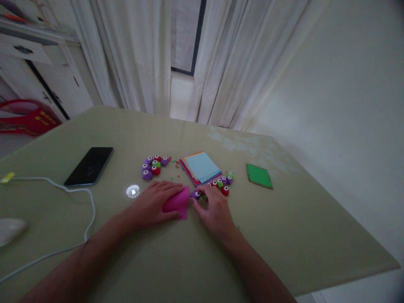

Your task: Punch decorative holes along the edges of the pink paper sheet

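Observation:
My left hand is closed round a sheet of pink paper, which curves up between thumb and fingers just above the table. At the paper's right edge, my right hand pinches a small purple craft punch with an eye on it. Whether the punch bites into the paper cannot be made out. Just beyond my right hand sits a group of similar red, green and purple punches, partly covered by my fingers. Behind them lies a stack of coloured paper sheets, light blue on top.
A second cluster of eyed punches stands left of the stack, with tiny red and green scraps between. On the right lies a green square card with a notched edge. A dark phone, white cable and white mouse are on the left.

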